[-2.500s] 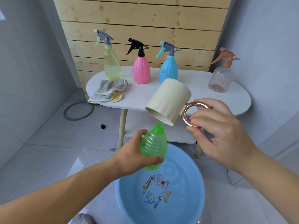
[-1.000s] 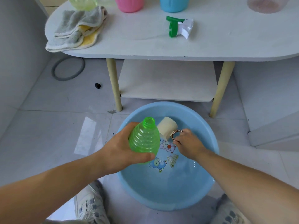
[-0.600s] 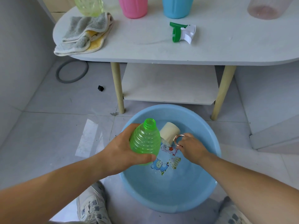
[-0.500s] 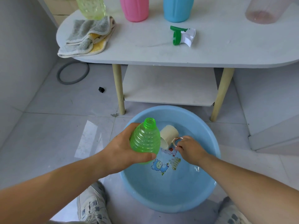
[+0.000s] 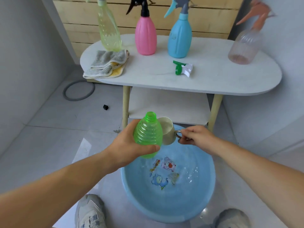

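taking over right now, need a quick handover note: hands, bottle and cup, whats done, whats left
Left hand: grips the green bottle upright above the left edge of the blue basin, with the bottle's neck open.
Right hand: pinches the ring handle of the cream cup, held beside the bottle's neck, above the water.
Done: the spray head is off and lies on the white table.
Left: probably tip the cup into the bottle's neck, then screw the spray head back on. How full the cup and bottle are cannot be told.
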Motion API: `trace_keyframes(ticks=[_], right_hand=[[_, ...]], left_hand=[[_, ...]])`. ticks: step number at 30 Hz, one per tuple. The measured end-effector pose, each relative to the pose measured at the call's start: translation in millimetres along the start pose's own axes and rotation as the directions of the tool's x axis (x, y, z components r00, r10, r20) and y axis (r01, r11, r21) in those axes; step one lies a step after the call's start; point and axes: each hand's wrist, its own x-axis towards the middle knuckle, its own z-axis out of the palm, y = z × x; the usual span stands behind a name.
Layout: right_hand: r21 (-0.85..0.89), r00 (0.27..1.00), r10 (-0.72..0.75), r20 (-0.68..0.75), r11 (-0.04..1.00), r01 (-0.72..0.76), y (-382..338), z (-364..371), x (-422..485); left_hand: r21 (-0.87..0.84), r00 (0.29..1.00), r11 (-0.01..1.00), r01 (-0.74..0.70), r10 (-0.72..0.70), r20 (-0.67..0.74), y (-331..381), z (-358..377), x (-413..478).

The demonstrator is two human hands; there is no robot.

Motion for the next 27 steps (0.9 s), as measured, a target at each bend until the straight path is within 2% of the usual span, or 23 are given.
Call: trace_keyframes(ticks=[9, 17, 21, 27], right_hand=[[-0.047, 0.977, -0.196, -0.079, 0.98, 0.192, -99.1, -11.7, -76.2], [-0.056, 0.912, -0.377, -0.163, 0.926, 0.373, -150.3, -4.8, -128.1], [-0.167, 0.868, -0.47, -0.161, 0.879, 0.446, -160.7, -4.4, -135.6], [-0.366, 0.82, -0.557, -0.135, 0.797, 0.481, -159.4, -8.9, -134.4]], left_hand=[[-0.064, 0.996, 0.994, -0.088, 0.086, -0.032, 26.0, -3.4, -8.4], [-0.053, 0.99, 0.989, -0.136, 0.135, -0.031, 40.3, 1.9, -12.6], [-0.047, 0.986, 0.985, -0.165, 0.163, -0.04, 45.0, 5.3, -12.0], [-0.026, 0.981, 0.982, -0.188, 0.187, -0.046, 44.0, 9.3, -6.4]])
